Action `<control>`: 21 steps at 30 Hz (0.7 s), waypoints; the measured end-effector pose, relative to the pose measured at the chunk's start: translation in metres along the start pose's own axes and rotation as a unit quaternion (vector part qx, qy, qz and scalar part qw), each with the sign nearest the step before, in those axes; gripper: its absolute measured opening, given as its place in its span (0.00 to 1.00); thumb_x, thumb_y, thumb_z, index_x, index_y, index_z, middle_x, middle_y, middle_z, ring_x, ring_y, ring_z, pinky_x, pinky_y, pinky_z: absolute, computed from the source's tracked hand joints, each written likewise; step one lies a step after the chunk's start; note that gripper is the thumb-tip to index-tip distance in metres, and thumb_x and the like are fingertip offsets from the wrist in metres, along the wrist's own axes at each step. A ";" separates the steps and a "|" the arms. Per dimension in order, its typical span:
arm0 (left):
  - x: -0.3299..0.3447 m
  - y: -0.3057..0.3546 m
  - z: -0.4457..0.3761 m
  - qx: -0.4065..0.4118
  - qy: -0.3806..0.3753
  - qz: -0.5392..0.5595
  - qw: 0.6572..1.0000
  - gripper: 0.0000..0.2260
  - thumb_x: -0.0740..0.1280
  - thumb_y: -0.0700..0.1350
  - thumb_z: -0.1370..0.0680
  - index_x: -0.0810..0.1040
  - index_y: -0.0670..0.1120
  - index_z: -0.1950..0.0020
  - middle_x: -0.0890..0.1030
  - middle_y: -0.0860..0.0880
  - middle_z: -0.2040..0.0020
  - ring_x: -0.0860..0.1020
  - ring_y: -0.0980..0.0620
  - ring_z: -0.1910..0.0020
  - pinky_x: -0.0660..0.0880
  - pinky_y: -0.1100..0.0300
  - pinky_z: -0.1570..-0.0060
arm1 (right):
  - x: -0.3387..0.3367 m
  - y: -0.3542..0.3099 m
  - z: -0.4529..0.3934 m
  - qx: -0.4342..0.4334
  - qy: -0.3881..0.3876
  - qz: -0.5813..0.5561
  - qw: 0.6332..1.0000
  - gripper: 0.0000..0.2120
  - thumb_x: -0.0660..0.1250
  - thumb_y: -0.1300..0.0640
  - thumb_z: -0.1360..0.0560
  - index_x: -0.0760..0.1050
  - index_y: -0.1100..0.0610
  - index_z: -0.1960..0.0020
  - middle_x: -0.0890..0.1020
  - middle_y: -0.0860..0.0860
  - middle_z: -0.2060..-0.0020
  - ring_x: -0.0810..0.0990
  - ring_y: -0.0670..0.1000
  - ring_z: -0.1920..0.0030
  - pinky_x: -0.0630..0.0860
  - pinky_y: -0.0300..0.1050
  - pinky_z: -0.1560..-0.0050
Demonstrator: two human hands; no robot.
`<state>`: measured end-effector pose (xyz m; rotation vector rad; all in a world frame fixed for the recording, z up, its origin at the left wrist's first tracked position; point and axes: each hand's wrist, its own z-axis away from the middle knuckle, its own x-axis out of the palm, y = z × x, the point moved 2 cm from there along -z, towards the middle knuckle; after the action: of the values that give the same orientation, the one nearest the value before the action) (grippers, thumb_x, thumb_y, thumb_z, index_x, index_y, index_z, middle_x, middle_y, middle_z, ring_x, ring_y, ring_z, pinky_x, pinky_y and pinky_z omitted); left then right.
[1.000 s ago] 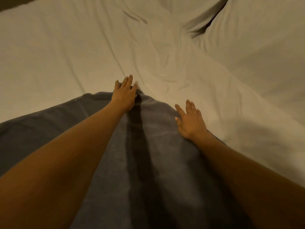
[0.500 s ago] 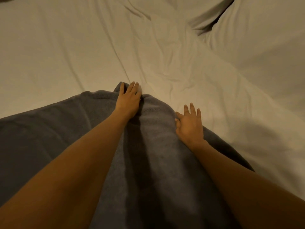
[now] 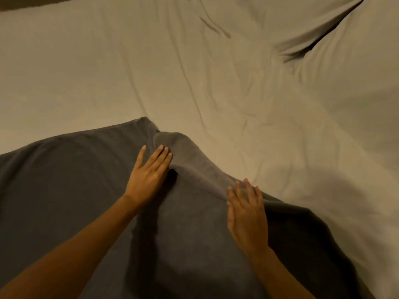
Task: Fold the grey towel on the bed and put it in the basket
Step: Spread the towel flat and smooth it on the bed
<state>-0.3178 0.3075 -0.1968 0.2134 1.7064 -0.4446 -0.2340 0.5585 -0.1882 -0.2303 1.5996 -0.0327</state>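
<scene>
- The grey towel (image 3: 71,190) is lying spread over the near part of the bed, covering the lower left and middle of the view, with a raised ridge of cloth running between the two hands.
- The left hand (image 3: 149,175) is resting flat on the towel with its fingers straight and close together — palm down, holding nothing, the fingertips pressing against the ridge just ahead of them.
- The right hand (image 3: 246,210) is lying flat on the towel too, fingers straight and slightly spread, gripping nothing; its fingertips are touching the lower end of the same ridge, close to the towel's far edge.
- The ridge is rising just beyond the left fingertips and is sloping down toward the right fingertips — the cloth is bunching there rather than lying smooth.
- A corner of the towel is poking out past the left hand, further from the person, onto the bed sheet (image 3: 108,72).
- The sheet, pale and creased, is stretching out beyond both hands and to the right of the right hand.
- A pillow (image 3: 356,93) is sitting well beyond the right hand, at the far right, with a dark fold beside it.
- Both bare forearms are reaching in from the bottom edge, casting a dark shadow on the towel between them.
</scene>
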 end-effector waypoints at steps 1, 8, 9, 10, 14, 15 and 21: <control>0.003 -0.002 0.017 0.021 -0.016 -0.004 1.000 0.21 0.66 0.44 0.24 0.74 0.41 0.33 0.75 0.42 0.33 0.73 0.43 0.33 0.58 0.37 0.33 | 0.005 -0.007 0.009 0.001 -0.059 -0.004 0.998 0.19 0.56 0.55 0.23 0.77 0.59 0.37 0.77 0.58 0.36 0.70 0.60 0.31 0.55 0.58 0.27; 0.000 -0.017 0.031 0.038 -0.066 0.029 0.997 0.21 0.64 0.44 0.23 0.71 0.41 0.31 0.73 0.40 0.32 0.72 0.42 0.32 0.56 0.39 0.32 | 0.026 -0.015 0.021 0.027 -0.138 -0.060 0.988 0.25 0.50 0.43 0.19 0.58 0.50 0.25 0.57 0.55 0.24 0.48 0.54 0.23 0.35 0.54 0.26; -0.003 -0.017 0.023 0.032 -0.054 0.036 0.997 0.20 0.59 0.45 0.21 0.72 0.41 0.31 0.74 0.40 0.32 0.72 0.41 0.33 0.56 0.39 0.31 | 0.022 -0.014 0.014 0.031 -0.100 -0.073 0.992 0.24 0.54 0.45 0.19 0.63 0.53 0.26 0.62 0.57 0.25 0.54 0.57 0.23 0.41 0.56 0.25; -0.005 -0.016 0.012 0.025 -0.047 0.046 0.998 0.20 0.54 0.47 0.21 0.73 0.40 0.32 0.75 0.39 0.33 0.73 0.41 0.33 0.57 0.39 0.31 | 0.020 -0.011 0.007 0.039 -0.058 -0.083 0.994 0.22 0.58 0.48 0.20 0.67 0.55 0.28 0.66 0.59 0.28 0.60 0.59 0.25 0.48 0.58 0.25; -0.002 -0.007 -0.036 -0.019 -0.046 0.101 0.994 0.20 0.54 0.50 0.18 0.70 0.41 0.31 0.71 0.41 0.31 0.68 0.42 0.30 0.54 0.41 0.27 | 0.023 0.010 -0.021 0.097 -0.046 -0.051 0.993 0.23 0.55 0.47 0.19 0.64 0.56 0.27 0.62 0.60 0.26 0.55 0.60 0.24 0.47 0.60 0.25; 0.002 -0.005 -0.047 -0.035 -0.060 0.114 0.991 0.21 0.54 0.52 0.18 0.67 0.43 0.29 0.68 0.41 0.28 0.64 0.43 0.27 0.51 0.42 0.26 | 0.029 0.016 -0.025 0.103 -0.075 -0.036 0.991 0.25 0.52 0.44 0.19 0.61 0.54 0.26 0.58 0.59 0.24 0.51 0.58 0.23 0.42 0.58 0.25; 0.042 0.009 -0.072 -0.023 -0.228 0.097 0.969 0.23 0.50 0.53 0.17 0.54 0.50 0.23 0.52 0.44 0.22 0.48 0.44 0.22 0.44 0.40 0.26 | 0.053 0.023 -0.022 0.118 -0.090 -0.117 0.982 0.25 0.54 0.42 0.20 0.59 0.46 0.25 0.53 0.54 0.23 0.48 0.55 0.23 0.40 0.55 0.26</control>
<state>-0.3868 0.3404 -0.2299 0.2227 1.2295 -0.2810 -0.2597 0.5696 -0.2432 -0.2295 1.3686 -0.3721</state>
